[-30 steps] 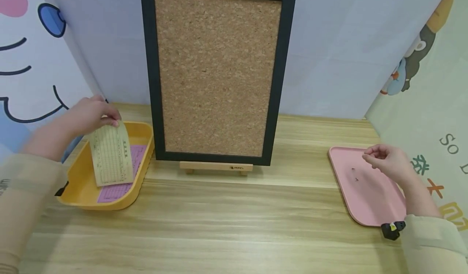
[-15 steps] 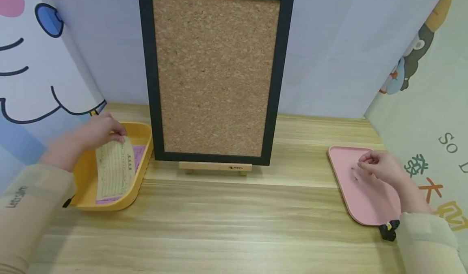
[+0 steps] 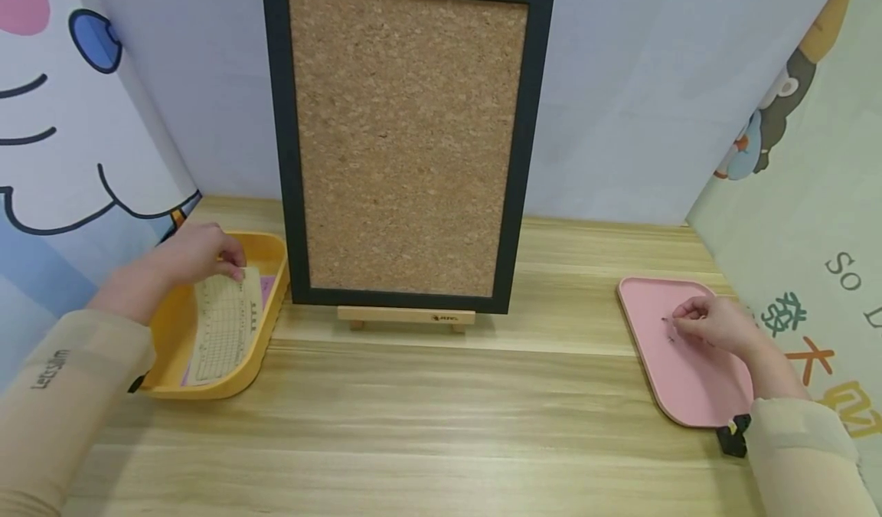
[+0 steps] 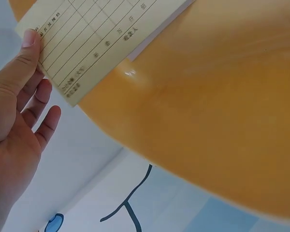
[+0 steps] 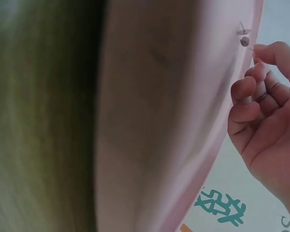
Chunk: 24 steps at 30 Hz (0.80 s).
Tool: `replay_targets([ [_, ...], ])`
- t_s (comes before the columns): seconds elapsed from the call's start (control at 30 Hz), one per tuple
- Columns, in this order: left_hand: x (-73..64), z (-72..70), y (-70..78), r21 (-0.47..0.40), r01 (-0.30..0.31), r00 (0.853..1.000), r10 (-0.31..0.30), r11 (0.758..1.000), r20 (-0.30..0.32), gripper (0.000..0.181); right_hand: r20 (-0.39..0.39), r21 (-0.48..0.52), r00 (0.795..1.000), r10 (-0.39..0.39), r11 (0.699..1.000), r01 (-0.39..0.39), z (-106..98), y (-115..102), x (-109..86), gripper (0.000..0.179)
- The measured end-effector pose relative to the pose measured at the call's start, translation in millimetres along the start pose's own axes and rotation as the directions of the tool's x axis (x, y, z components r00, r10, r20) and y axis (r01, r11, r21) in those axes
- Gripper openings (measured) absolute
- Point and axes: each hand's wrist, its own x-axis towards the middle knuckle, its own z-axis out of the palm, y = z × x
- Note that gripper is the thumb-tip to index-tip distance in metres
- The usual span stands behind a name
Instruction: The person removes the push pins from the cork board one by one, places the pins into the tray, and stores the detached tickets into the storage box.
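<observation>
In the head view my left hand [image 3: 203,253] pinches the top edge of a pale yellow printed form [image 3: 227,325]. The form hangs bent inside the yellow basket [image 3: 161,341], over a purple printed sheet [image 3: 269,287]. In the left wrist view the thumb lies on a corner of the form [image 4: 99,43]. My right hand [image 3: 717,324] is low over the pink tray [image 3: 703,391], thumb and index finger together. In the right wrist view a thin pin tip shows at those fingertips, apparently a thumbtack. Other thumbtacks [image 5: 244,41] lie on the tray beside them.
A cork board [image 3: 406,142] in a black frame stands on a small wooden easel [image 3: 406,315] at the back centre, between basket and tray. Wood-grain tabletop [image 3: 441,417] runs in front. Printed cloth walls [image 3: 634,119] close off the back and sides.
My left hand has moved right and down, lowering the yellow form deeper into the basket over the purple sheet. My right hand has come down and left to the thumbtacks on the tray.
</observation>
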Motion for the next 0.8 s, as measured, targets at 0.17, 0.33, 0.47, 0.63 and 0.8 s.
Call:
replay_targets([
  [0.17,1.1,-1.2,-0.6,-0.005,-0.014,1.000,0.014,1.000,0.017,0.009,0.027,0.009,1.000,-0.005,1.000,0.005,2.2,6.0,3.7,0.030],
  [0.33,0.7,-3.0,-0.1,0.003,-0.032,0.999,0.032,0.999,0.036,0.006,0.046,0.018,0.999,0.001,1.000,-0.002,3.2,8.1,3.9,0.031],
  [0.47,-1.2,-2.9,0.5,-0.008,-0.017,0.999,0.018,1.000,0.049,0.005,0.047,0.018,0.999,0.002,1.000,-0.003,4.0,7.8,3.7,0.031],
  [0.63,-2.9,-2.5,3.0,-0.037,0.013,0.999,-0.011,0.999,0.039,0.006,0.047,0.021,0.999,0.001,1.000,-0.002,4.2,8.2,3.8,0.030],
  [0.8,-5.6,-5.3,7.6,-0.061,0.016,1.000,-0.017,0.998,-0.008,0.013,0.045,0.024,0.999,0.000,1.000,-0.001,2.7,8.7,3.0,0.032],
])
